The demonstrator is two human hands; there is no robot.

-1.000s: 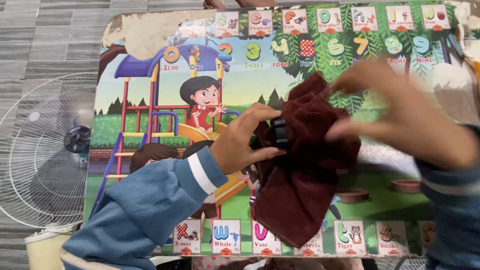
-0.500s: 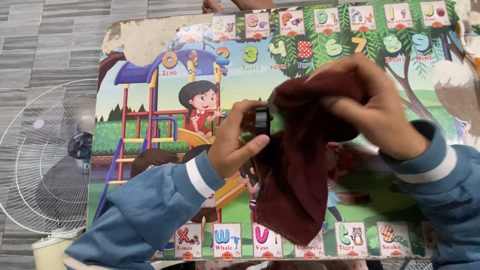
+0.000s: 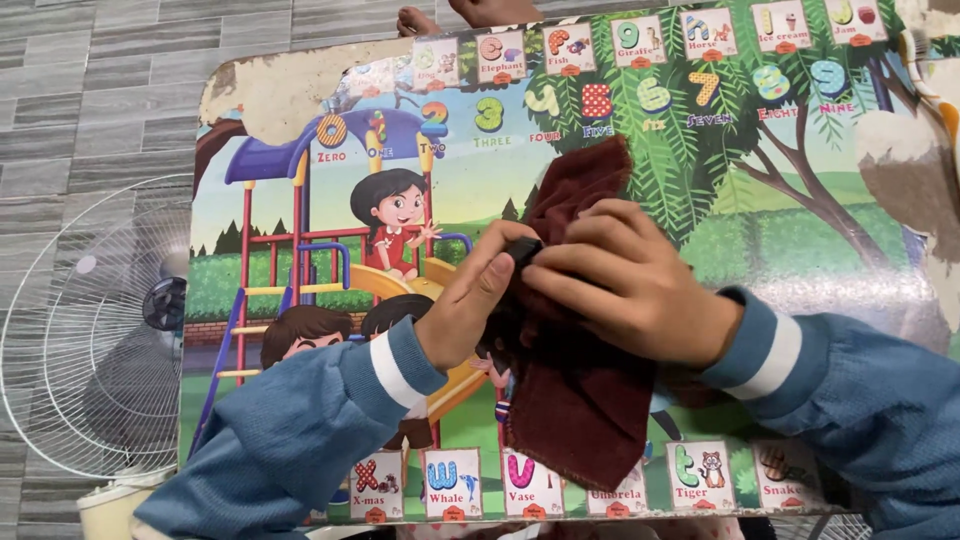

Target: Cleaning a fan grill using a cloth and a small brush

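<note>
Maroon cloth (image 3: 580,390) at frame centre wraps the small black object (image 3: 522,247), which my left hand (image 3: 470,300) pinches while right hand (image 3: 625,285) fingers press together; I'd rub firmly, keeping my grip steady above the surface (image 3: 800,240).

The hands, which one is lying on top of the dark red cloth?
The right hand: it presses down over the dark red cloth, while the left hand grips the small black object from the side, beside the cloth.
</note>
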